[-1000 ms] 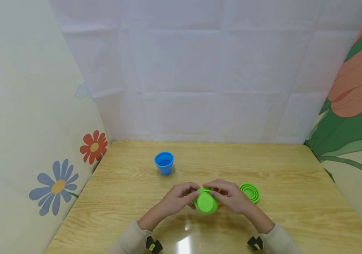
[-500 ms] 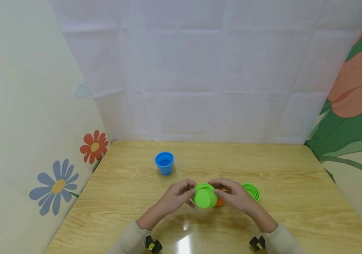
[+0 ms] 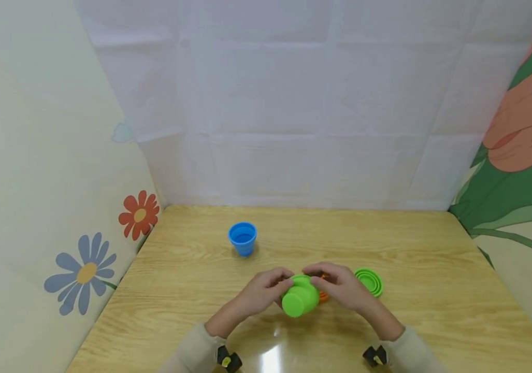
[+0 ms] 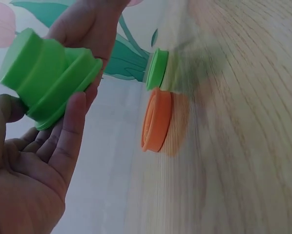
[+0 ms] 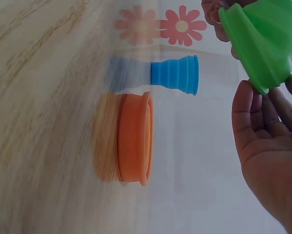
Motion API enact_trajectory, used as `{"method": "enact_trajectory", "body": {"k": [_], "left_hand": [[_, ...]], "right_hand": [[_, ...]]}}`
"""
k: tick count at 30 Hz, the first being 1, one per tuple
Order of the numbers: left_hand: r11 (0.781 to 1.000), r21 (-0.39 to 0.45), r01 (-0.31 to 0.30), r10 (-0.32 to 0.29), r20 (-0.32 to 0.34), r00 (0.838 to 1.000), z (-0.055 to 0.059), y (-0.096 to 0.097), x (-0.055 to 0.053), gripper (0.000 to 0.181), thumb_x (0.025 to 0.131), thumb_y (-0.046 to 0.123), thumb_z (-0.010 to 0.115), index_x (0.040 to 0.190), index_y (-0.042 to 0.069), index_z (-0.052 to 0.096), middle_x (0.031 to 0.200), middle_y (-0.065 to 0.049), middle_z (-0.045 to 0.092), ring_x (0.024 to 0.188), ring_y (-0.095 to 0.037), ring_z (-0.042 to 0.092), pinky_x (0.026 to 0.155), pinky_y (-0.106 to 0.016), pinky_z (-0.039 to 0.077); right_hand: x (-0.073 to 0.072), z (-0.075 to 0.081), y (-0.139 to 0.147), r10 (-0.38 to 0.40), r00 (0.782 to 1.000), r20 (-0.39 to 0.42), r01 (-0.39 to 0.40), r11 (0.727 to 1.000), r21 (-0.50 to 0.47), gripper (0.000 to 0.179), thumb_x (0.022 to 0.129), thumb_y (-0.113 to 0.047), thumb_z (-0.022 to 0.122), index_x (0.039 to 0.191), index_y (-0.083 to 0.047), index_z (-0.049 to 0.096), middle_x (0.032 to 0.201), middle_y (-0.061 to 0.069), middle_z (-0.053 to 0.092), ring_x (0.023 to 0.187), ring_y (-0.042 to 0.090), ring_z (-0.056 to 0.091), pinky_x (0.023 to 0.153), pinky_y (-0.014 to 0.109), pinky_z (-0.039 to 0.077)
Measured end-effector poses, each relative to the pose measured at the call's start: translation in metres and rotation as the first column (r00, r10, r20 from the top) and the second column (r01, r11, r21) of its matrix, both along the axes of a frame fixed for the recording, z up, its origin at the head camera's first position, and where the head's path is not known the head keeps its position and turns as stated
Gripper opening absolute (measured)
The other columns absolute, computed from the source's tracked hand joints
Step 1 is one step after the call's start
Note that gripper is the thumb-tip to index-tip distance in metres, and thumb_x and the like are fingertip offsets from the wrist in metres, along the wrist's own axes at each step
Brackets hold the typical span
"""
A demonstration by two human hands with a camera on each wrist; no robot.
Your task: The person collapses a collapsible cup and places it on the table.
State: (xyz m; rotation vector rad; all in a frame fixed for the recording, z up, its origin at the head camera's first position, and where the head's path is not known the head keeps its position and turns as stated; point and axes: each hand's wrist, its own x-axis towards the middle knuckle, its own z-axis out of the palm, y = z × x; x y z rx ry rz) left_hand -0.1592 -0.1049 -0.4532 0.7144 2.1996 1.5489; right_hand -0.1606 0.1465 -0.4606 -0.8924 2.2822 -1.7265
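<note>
A green collapsible cup (image 3: 299, 298), partly unfolded and lopsided, is held above the table between both hands, its base tipped toward the head camera. My left hand (image 3: 266, 292) grips one side of its rim, thumb on the outer wall and fingers behind, as the left wrist view shows. Opposite it, my right hand (image 3: 340, 287) pinches the other side of the rim. Below and behind the right hand lies a flat orange collapsible cup (image 5: 134, 139), mostly covered in the head view. To the right of that hand rests a second green collapsible cup (image 3: 368, 282), folded flat.
A blue collapsible cup (image 3: 243, 239), fully extended, stands upright farther back on the wooden table (image 3: 177, 290). A white cloth (image 3: 266, 103) hangs behind the table's far edge, and flower-printed panels (image 3: 84, 272) flank both sides.
The held green cup has tilted, its base swinging left and toward the head camera and standing out farther from the rim. Both hands keep hold of it, shifting only slightly.
</note>
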Motion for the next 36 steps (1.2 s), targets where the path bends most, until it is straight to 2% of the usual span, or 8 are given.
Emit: {"method": "enact_trajectory", "body": {"k": [6,9,13,17,21,24,27,36], "left_hand": [[0.994,0.040,-0.099,0.099,-0.021,0.995,0.0005,0.0003,0.0010,0.031,0.108,0.021,0.049,0.126,-0.002,0.060,0.106,-0.015,0.069,0.082,-0.015,0.065,0.072,-0.045,0.062],[0.991,0.053,-0.121,0.122,-0.021,0.992,0.0000,0.0003,0.0011,0.031,0.108,0.019,0.049,0.128,-0.004,0.058,0.106,-0.016,0.069,0.082,-0.014,0.066,0.072,-0.042,0.062],[0.992,0.063,-0.111,0.113,-0.025,0.993,-0.0007,0.0003,0.0006,0.033,0.108,0.019,0.050,0.130,-0.005,0.057,0.105,-0.016,0.069,0.082,-0.012,0.065,0.073,-0.042,0.062],[0.996,0.057,-0.062,0.064,-0.032,0.997,-0.0013,0.0003,-0.0001,0.034,0.107,0.018,0.052,0.133,-0.003,0.057,0.107,-0.017,0.069,0.085,-0.013,0.066,0.075,-0.048,0.062],[0.999,0.046,-0.026,0.027,-0.029,0.999,-0.0018,0.0011,-0.0010,0.034,0.106,0.019,0.055,0.133,-0.002,0.058,0.113,-0.017,0.068,0.089,-0.015,0.068,0.076,-0.044,0.063],[0.998,0.040,-0.044,0.045,-0.012,0.999,-0.0024,0.0028,-0.0013,0.034,0.105,0.022,0.057,0.132,0.001,0.059,0.110,-0.015,0.068,0.087,-0.016,0.070,0.073,-0.039,0.063],[0.996,0.040,-0.080,0.080,0.003,0.997,-0.0032,0.0043,-0.0015,0.033,0.105,0.023,0.058,0.131,0.003,0.059,0.106,-0.013,0.068,0.082,-0.018,0.071,0.070,-0.040,0.064],[0.985,0.077,-0.155,0.154,0.018,0.988,-0.0021,0.0071,0.0001,0.030,0.107,0.020,0.053,0.130,0.001,0.053,0.107,-0.016,0.069,0.085,-0.019,0.068,0.072,-0.051,0.062]], "right_hand": [[0.0016,-0.0018,0.0020,0.008,0.999,0.041,-0.005,0.998,-0.059,0.035,0.105,-0.013,0.055,0.137,0.002,0.057,0.134,0.021,0.061,0.117,0.012,0.061,0.097,0.028,0.053],[0.0018,-0.0045,0.0025,0.017,0.999,0.049,-0.013,0.997,-0.080,0.037,0.105,-0.012,0.055,0.139,0.002,0.054,0.135,0.021,0.060,0.118,0.011,0.060,0.099,0.027,0.052],[0.0018,-0.0056,0.0023,0.011,0.999,0.042,-0.007,0.996,-0.090,0.038,0.104,-0.012,0.057,0.139,0.001,0.055,0.134,0.020,0.060,0.118,0.012,0.060,0.099,0.027,0.052],[0.0026,-0.0040,0.0021,0.010,0.998,0.055,-0.005,0.996,-0.093,0.038,0.103,-0.012,0.059,0.138,0.000,0.056,0.135,0.018,0.059,0.118,0.013,0.059,0.098,0.027,0.053],[0.0029,-0.0030,0.0016,0.023,0.998,0.052,-0.018,0.995,-0.098,0.038,0.103,-0.011,0.059,0.138,0.001,0.056,0.138,0.020,0.057,0.118,0.012,0.059,0.097,0.027,0.053],[0.0028,-0.0035,0.0011,0.035,0.998,0.043,-0.030,0.994,-0.101,0.037,0.103,-0.011,0.058,0.138,0.001,0.056,0.137,0.020,0.057,0.118,0.013,0.059,0.096,0.027,0.054],[0.0025,-0.0044,0.0007,0.042,0.998,0.044,-0.037,0.994,-0.099,0.037,0.104,-0.010,0.056,0.139,0.001,0.056,0.136,0.019,0.057,0.119,0.013,0.058,0.097,0.027,0.054],[0.0040,-0.0030,0.0014,0.014,0.998,0.061,-0.007,0.994,-0.106,0.045,0.103,-0.010,0.058,0.145,0.004,0.048,0.138,0.022,0.055,0.117,0.014,0.058,0.099,0.026,0.052]]}}
